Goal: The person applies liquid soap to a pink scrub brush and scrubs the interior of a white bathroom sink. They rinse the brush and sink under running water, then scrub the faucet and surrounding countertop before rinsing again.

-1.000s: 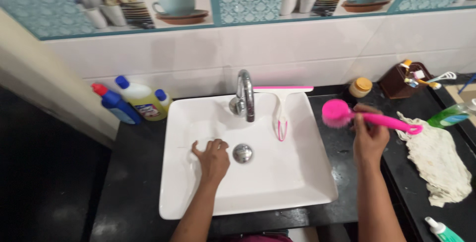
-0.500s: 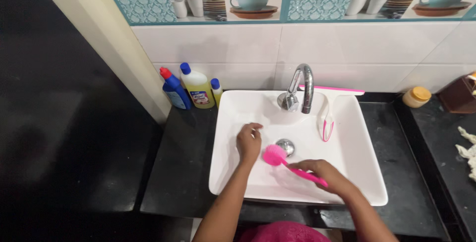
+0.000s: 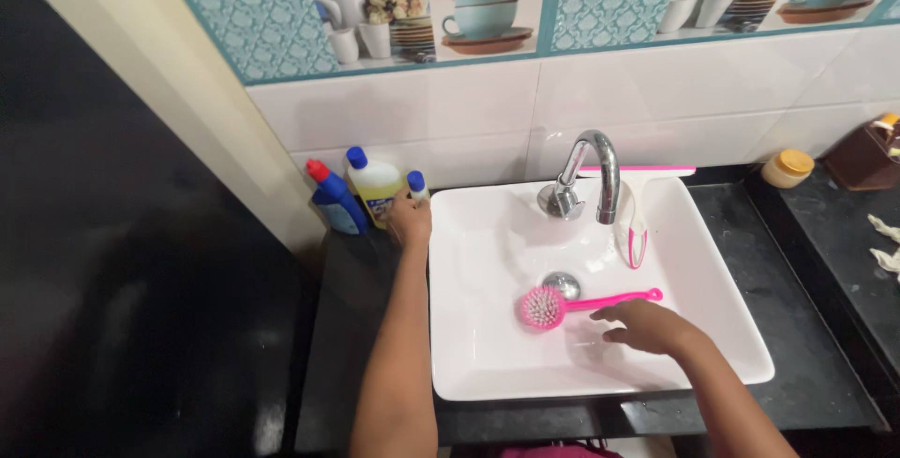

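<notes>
Your left hand reaches to the basin's ten o'clock corner, fingers closing on the small blue-capped bottle beside the yellow bottle. Your right hand rests with loose, released fingers in the white sink, just at six o'clock of the pink brush, which lies bristles-up by the drain
</notes>
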